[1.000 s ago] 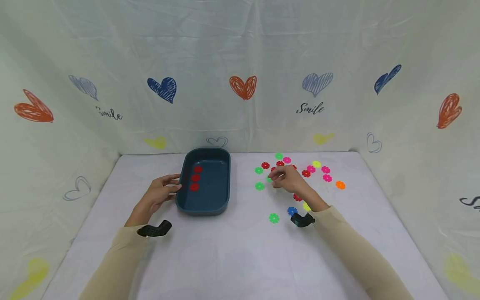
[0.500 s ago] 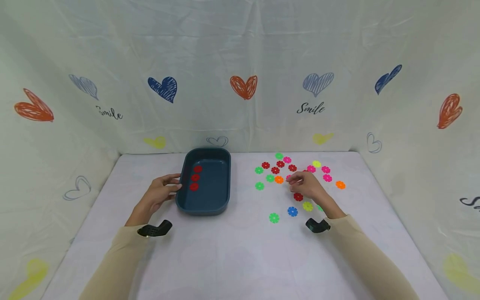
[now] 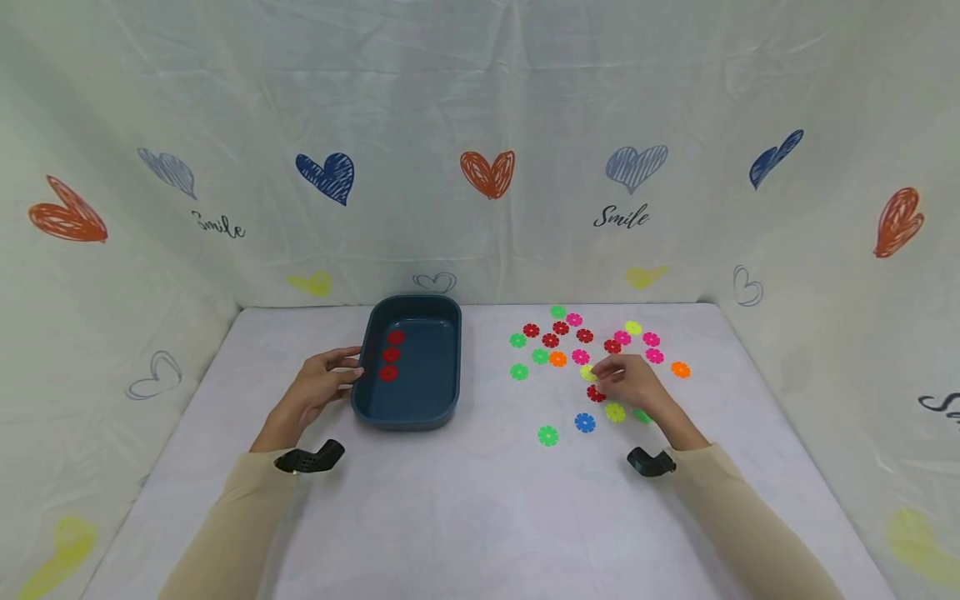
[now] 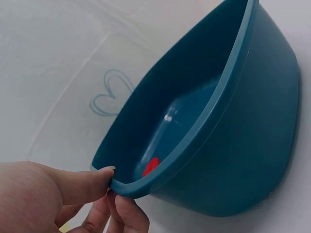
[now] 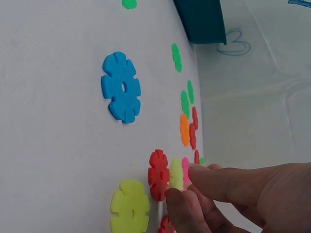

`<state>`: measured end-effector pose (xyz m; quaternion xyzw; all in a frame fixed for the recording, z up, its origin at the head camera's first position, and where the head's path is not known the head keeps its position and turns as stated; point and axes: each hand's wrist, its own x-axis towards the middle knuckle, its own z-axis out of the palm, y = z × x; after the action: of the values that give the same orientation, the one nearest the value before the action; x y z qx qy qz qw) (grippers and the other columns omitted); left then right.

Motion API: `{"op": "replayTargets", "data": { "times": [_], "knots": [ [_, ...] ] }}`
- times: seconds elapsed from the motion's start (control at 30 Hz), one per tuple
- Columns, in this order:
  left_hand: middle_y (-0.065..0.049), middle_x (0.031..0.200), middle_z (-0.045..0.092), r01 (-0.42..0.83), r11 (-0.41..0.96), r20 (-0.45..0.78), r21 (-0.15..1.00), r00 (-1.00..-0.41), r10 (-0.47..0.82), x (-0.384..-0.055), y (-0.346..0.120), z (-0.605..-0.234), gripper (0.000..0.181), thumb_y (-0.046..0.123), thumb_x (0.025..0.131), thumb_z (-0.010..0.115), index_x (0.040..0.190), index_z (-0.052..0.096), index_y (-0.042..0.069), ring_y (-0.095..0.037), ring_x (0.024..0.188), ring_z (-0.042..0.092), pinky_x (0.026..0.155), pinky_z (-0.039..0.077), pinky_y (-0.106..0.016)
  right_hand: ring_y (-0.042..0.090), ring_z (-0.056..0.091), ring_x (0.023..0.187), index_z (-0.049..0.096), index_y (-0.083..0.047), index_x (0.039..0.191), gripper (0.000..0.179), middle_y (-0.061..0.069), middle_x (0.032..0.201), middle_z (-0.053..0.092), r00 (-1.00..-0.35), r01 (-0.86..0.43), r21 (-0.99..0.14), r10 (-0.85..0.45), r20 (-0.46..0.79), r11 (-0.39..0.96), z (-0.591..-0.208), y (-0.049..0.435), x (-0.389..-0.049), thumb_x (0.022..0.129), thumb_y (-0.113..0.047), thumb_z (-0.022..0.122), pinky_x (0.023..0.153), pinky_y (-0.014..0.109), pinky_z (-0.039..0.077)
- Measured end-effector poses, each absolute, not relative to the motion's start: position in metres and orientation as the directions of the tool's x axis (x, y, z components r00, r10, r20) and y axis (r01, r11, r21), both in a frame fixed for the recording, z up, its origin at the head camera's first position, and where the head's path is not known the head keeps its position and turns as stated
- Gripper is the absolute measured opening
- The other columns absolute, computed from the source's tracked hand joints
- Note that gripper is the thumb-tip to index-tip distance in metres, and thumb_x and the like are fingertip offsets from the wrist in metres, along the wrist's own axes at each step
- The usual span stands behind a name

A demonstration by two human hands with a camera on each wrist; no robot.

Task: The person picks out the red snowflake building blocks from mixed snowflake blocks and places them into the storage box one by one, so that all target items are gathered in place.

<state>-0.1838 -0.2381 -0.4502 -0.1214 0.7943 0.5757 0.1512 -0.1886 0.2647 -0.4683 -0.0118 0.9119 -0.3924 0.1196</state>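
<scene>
My left hand (image 3: pixel 321 385) pinches the left rim of a dark teal plastic tub (image 4: pixel 243 136), thumb on the rim and fingers underneath. Three red notched plastic discs lie in a row inside it, the middle red disc (image 3: pixel 390 355) among them. Over the scattered discs at the right is my right hand (image 3: pixel 630 385), thumb and fingers bent and apart, nothing visible between them. Its fingertips are close to a yellow disc (image 3: pixel 587 372) and a red disc (image 5: pixel 159 174). Part of another red disc (image 5: pixel 166 226) shows below the fingers in the right wrist view.
Several red, pink, green and yellow discs lie toward the back right, with an orange disc (image 3: pixel 681 370) farthest right. Nearer the front are a blue disc (image 3: pixel 585 422) and a green disc (image 3: pixel 548 436). A white cloth (image 3: pixel 480 517) covers the table; a printed curtain (image 3: pixel 555 100) hangs behind.
My right hand has moved right and slightly toward me over the discs, uncovering red, orange, pink and yellow ones. The left hand and the tub have stayed put.
</scene>
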Motion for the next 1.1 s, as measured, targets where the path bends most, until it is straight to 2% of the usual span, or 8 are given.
{"op": "replayTargets", "data": {
  "times": [0.43,0.87,1.1],
  "knots": [
    [-0.023,0.147,0.048,-0.373,0.316,-0.382,0.872,-0.923,-0.034,-0.185,-0.238,-0.451,0.056,0.004,0.107,0.059,0.160,0.041,0.000,-0.019,0.108,0.059,0.080,0.055,-0.021,0.030,0.065,0.093,0.072,0.005,0.113,0.026,0.018,0.101,0.071,-0.969,0.068,-0.691,-0.117,-0.217,0.719,-0.476,0.267,-0.186,0.089,0.001,0.081,0.079,0.030,0.058],
    [-0.023,0.149,0.047,-0.372,0.312,-0.383,0.874,-0.923,-0.030,-0.185,-0.237,-0.450,0.057,0.004,0.107,0.059,0.161,0.041,0.002,-0.022,0.113,0.058,0.082,0.055,-0.021,0.029,0.063,0.091,0.074,0.003,0.110,0.026,0.016,0.097,0.069,-0.971,0.039,-0.647,-0.123,-0.204,0.762,-0.479,0.262,-0.186,0.086,0.004,0.083,0.078,0.033,0.058],
    [-0.022,0.146,0.049,-0.378,0.308,-0.386,0.873,-0.922,-0.036,-0.183,-0.237,-0.451,0.056,0.005,0.107,0.059,0.160,0.042,0.002,-0.019,0.108,0.059,0.080,0.054,-0.021,0.030,0.064,0.091,0.074,0.003,0.108,0.024,0.015,0.096,0.069,-0.968,0.024,-0.627,-0.140,-0.210,0.779,-0.479,0.262,-0.187,0.086,0.002,0.083,0.079,0.035,0.059]
  ]
}}
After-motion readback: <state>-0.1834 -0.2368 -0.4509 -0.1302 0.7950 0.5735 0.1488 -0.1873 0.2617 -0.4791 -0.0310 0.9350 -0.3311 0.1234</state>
